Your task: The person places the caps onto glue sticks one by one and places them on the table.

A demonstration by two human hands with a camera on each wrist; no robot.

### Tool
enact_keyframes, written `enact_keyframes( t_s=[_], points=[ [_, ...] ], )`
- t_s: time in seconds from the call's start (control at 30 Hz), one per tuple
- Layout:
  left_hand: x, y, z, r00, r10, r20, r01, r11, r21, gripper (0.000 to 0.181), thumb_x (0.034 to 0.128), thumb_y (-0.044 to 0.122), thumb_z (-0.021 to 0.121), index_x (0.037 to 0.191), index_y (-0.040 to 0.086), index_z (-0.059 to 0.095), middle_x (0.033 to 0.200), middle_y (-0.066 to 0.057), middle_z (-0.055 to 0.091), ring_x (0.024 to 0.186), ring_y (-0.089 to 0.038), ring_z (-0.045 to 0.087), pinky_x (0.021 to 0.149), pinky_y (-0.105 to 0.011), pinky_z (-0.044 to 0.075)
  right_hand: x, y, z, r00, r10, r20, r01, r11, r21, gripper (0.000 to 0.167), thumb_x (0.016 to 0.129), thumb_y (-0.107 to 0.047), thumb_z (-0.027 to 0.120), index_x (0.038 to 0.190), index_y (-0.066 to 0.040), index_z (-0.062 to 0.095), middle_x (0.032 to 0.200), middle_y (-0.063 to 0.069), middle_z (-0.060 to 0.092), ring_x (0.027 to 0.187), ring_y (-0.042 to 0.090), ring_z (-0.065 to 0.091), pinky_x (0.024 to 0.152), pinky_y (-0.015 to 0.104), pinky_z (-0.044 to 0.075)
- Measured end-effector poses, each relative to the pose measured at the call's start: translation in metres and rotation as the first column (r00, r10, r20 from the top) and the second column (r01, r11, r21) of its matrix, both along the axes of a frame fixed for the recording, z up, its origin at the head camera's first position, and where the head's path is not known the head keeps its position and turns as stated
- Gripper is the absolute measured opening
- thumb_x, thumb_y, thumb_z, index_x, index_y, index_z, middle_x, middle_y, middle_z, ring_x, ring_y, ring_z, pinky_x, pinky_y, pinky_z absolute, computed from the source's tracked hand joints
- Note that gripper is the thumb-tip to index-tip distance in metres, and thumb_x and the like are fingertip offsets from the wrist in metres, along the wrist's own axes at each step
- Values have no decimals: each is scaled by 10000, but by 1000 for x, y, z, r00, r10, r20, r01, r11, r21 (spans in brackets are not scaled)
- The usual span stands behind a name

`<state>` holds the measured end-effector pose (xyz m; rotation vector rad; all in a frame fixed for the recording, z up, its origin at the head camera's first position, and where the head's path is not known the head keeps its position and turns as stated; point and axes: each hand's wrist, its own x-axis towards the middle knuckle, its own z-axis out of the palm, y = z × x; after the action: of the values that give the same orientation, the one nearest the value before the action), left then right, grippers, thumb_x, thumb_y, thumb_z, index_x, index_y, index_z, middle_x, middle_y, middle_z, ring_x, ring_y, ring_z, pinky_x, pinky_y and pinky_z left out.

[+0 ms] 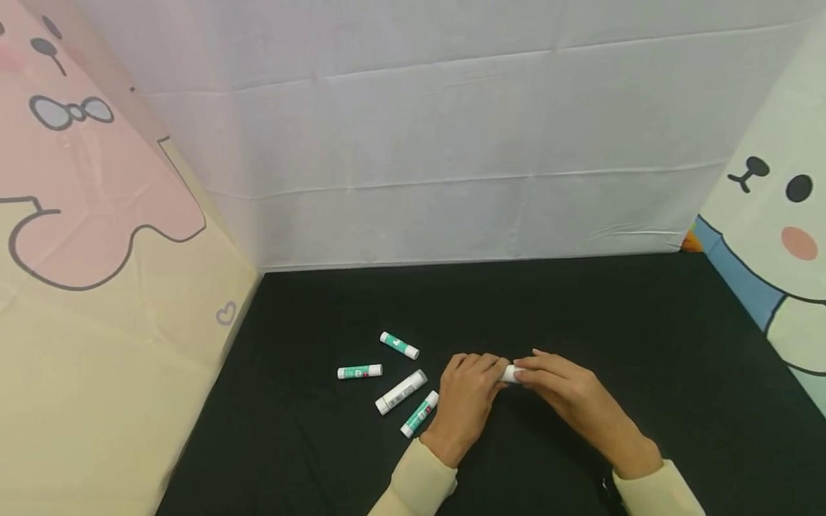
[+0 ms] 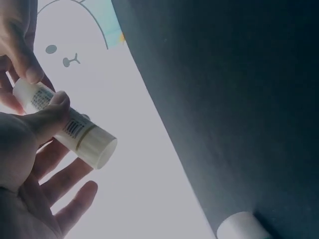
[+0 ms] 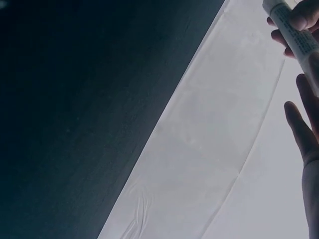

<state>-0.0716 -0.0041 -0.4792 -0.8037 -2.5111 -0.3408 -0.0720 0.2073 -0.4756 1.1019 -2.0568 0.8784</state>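
Observation:
Between the two hands is a white glue stick (image 1: 512,374), with printed text and a barcode on its side. In the left wrist view, the left hand (image 1: 466,398) grips the glue stick (image 2: 97,145) by its body, thumb across the label. One capped end sticks out past that thumb. The right hand (image 1: 571,393) pinches the opposite end between thumb and fingers. The right wrist view catches the same glue stick (image 3: 291,35) at its upper right corner, with part of each hand around it.
Left of the hands, on the black tabletop (image 1: 290,451), lie three green-and-white glue sticks (image 1: 399,345) and a larger white one (image 1: 401,392). One green stick (image 1: 419,414) is right beside the left hand. A white cloth (image 1: 413,143) hangs behind; cartoon-printed cloths flank the table.

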Motion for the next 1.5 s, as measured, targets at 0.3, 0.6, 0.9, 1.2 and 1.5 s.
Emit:
enact_keyframes(
  t_s=[0.3, 0.6, 0.9, 1.2, 1.5],
  points=[
    [0, 1, 2, 998, 21, -63, -26, 996, -82, 317, 820, 372, 878, 1097, 237, 800, 1080, 137, 768, 925, -43, 712, 921, -270, 527, -2, -4, -2, 998, 41, 42, -38, 996, -76, 355, 1111, -277, 524, 1072, -48, 793, 1102, 121, 767, 1035, 210, 737, 1118, 242, 469],
    [3, 2, 2, 995, 42, -91, -51, 994, -99, 304, 780, 390, 877, 1023, 249, 761, 1016, 140, 758, 886, -43, 707, 894, -275, 539, 2, -6, 0, 984, 42, 172, -29, 997, -77, 398, 1108, -327, 519, 1061, -43, 794, 1090, 122, 769, 1029, 214, 739, 1155, 253, 433],
    [-1, 1, 8, 995, 38, -87, -46, 996, -82, 294, 841, 349, 886, 1104, 250, 803, 1085, 127, 768, 945, -64, 716, 932, -296, 543, 1, -9, -3, 997, -25, 75, 32, 994, -100, 384, 1102, -310, 543, 1082, -24, 797, 1103, 119, 765, 977, 274, 749, 1130, 244, 457],
    [-5, 1, 6, 997, 44, -64, -50, 994, -99, 280, 857, 285, 890, 1122, 237, 813, 1104, 107, 767, 1023, -87, 719, 1014, -370, 550, 3, -11, -5, 991, -58, 117, 62, 998, -29, 418, 1110, -359, 504, 1120, -36, 768, 1142, 119, 740, 977, 327, 730, 1150, 158, 388],
    [-11, -6, 3, 995, 92, -49, -97, 987, -130, 324, 796, 282, 940, 1095, 252, 821, 1106, 106, 770, 1045, -96, 719, 1026, -375, 549, 3, -7, -7, 983, -88, 160, 87, 996, 9, 492, 1084, -459, 522, 1165, -35, 759, 1185, 107, 728, 1004, 279, 708, 1052, 91, 429]
  ],
)
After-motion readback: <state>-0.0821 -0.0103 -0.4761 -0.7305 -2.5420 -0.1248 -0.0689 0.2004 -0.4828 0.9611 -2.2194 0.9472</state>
